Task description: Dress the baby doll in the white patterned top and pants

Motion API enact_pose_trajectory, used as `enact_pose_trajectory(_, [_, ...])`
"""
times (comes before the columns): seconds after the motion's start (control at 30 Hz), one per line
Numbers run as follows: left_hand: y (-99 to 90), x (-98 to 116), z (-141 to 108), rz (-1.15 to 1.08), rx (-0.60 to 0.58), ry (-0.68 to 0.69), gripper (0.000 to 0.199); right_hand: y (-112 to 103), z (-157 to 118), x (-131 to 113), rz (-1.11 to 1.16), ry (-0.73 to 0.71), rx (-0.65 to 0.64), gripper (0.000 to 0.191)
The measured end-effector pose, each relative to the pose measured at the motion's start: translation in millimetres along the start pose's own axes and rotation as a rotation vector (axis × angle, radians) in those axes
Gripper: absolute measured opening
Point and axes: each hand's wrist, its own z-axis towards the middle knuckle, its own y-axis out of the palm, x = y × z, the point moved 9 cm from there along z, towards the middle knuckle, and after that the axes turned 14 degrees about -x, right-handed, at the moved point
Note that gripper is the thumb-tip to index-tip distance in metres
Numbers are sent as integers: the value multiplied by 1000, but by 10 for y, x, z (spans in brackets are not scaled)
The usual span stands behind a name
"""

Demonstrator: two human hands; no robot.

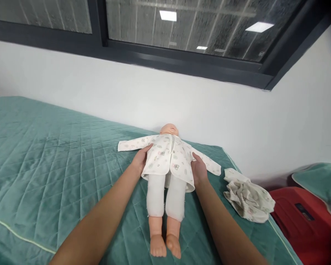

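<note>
A baby doll (156, 230) lies on its back on the green quilted cover, head toward the wall and bare feet toward me. It wears a white printed baby jacket (161, 154), closed at the chest, with both sleeves spread out sideways. White cloth legs show below the hem. My left hand (141, 158) grips the jacket's left side at the doll's body, thumb on top. On the opposite side, my right hand (199, 169) holds the jacket's edge in the same way, below the sleeve. The fingers of both hands are partly hidden under the jacket and the doll.
Crumpled printed baby clothing (248, 198) lies to the right near the edge of the green quilted cover (71, 154). Beyond that edge stands a red plastic stool (300, 221) with green cloth (322, 184) beside it. A white wall (113, 92) and dark-framed window (182, 60) rise behind.
</note>
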Motion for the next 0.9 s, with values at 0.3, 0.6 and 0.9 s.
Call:
enact_pose_trajectory(0.3, [-493, 518, -101, -111, 259, 386, 34, -109, 44, -46, 87, -31, -46, 43])
enact_pose_trajectory(0.6, [-975, 1068, -432, 39, 603, 795, 24, -90, 33, -80, 38, -28, -61, 42])
enact_pose_trajectory(0.9, [-1065, 1371, -597, 553, 700, 887, 32, -585, -18, -411, 21, -218, 57, 28])
